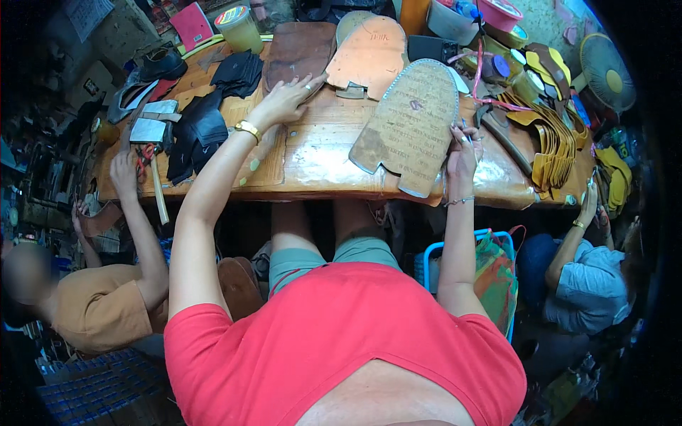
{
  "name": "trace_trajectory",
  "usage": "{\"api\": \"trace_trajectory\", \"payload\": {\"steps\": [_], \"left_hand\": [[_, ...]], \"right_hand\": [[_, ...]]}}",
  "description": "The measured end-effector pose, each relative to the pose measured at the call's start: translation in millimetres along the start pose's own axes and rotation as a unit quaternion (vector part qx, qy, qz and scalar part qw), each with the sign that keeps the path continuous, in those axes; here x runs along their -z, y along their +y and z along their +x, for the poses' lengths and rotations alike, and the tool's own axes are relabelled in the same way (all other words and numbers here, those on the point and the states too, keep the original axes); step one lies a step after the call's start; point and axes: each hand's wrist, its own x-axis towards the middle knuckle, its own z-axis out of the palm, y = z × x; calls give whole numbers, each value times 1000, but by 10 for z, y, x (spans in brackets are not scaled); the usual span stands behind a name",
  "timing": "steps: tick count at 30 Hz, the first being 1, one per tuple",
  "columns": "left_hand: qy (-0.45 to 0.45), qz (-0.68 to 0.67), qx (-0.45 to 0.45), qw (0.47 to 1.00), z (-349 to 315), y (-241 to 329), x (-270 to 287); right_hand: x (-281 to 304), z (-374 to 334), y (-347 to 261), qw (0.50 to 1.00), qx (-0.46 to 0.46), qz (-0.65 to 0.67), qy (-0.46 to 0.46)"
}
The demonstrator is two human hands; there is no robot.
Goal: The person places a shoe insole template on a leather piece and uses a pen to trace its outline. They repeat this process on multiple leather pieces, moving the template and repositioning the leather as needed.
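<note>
Between left hand and right hand | tan template | nearer right

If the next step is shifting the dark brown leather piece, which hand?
Left, probably: the left hand is at the near edge of the dark brown leather piece. The right hand is farther off, by the tan panel, holding a slim tool.

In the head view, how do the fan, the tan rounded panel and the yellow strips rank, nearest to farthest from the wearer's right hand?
1. Tan rounded panel: just left of the right hand.
2. Yellow strips: to the right, on the table.
3. Fan: farther right, beyond the table.
</note>
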Motion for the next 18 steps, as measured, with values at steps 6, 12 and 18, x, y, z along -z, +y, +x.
{"api": "trace_trajectory", "payload": {"steps": [6, 12, 18], "left_hand": [[94, -84, 7, 992, 356, 208, -17], [179, 58, 10, 982, 815, 375, -558], [192, 84, 50, 976, 964, 446, -596]], "right_hand": [[180, 51, -223, 998, 49, -22, -41], [357, 65, -154, 995, 52, -87, -25], [319, 113, -151, 992, 46, -117, -23]]}}
